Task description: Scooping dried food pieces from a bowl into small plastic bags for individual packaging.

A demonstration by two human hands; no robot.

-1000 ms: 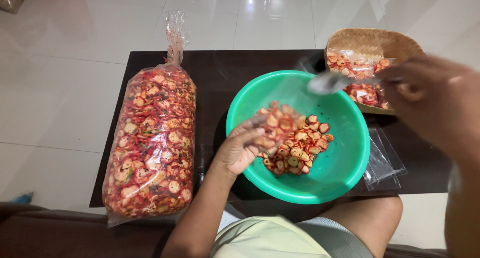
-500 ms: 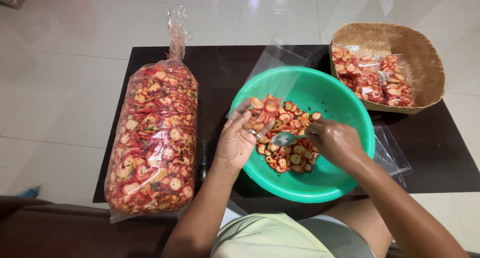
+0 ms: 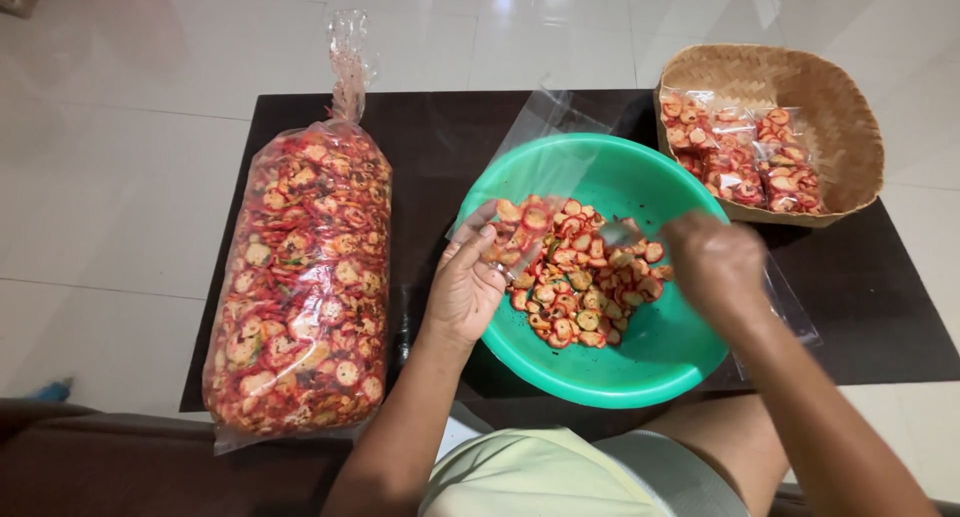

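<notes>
A green plastic bowl (image 3: pixel 640 362) on a dark table holds a heap of red round chips (image 3: pixel 575 297). My left hand (image 3: pixel 465 287) holds a small clear plastic bag (image 3: pixel 545 172) upright at the bowl's left rim, with some chips inside its lower end. My right hand (image 3: pixel 705 267) is over the bowl's right half, gripping a metal spoon (image 3: pixel 618 235) whose scoop points toward the bag's mouth. The hand and spoon are blurred by motion.
A large clear sack full of the same chips (image 3: pixel 300 277) lies on the table's left side. A woven basket (image 3: pixel 840 112) at the back right holds several small filled packets (image 3: pixel 740 157). Empty clear bags (image 3: pixel 790 307) lie right of the bowl. Pale floor tiles surround the dark table (image 3: pixel 430 137).
My right hand came down from near the basket into the bowl, then lifted the spoon toward the small bag. My left hand has raised the bag, which now holds chips.
</notes>
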